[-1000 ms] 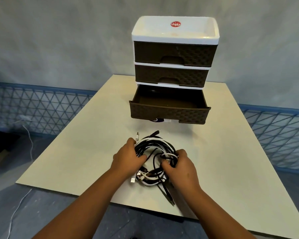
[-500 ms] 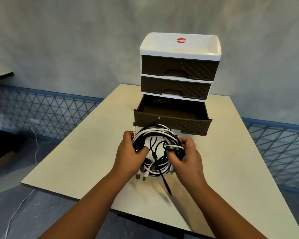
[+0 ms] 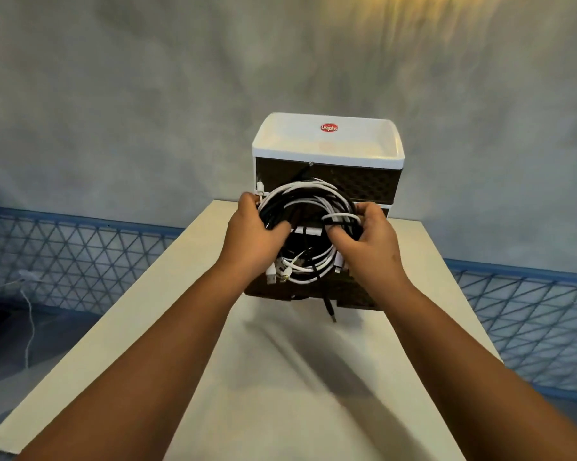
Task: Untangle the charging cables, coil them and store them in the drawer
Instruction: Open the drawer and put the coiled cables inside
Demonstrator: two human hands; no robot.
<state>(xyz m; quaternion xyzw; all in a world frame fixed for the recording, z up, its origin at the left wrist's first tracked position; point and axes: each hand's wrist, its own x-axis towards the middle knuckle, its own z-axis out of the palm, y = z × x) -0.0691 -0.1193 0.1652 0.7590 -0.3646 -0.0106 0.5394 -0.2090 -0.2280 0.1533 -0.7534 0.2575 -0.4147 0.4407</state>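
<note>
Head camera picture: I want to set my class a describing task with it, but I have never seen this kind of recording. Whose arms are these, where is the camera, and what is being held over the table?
There is no machine here. A person wears the camera on the head, so it looks forward and down along their own arms. The left hand and right hand together hold up a bundle of cables, black and white ones looped into a rough ring, with plug ends dangling below. Behind it, on the pale table, stands a small drawer unit with a white top and dark fronts. The bundle hides most of its lower drawers.

Mottled grey wall (image 3: 147,94), blue lattice fence (image 3: 64,254), pale table (image 3: 280,394).
</note>
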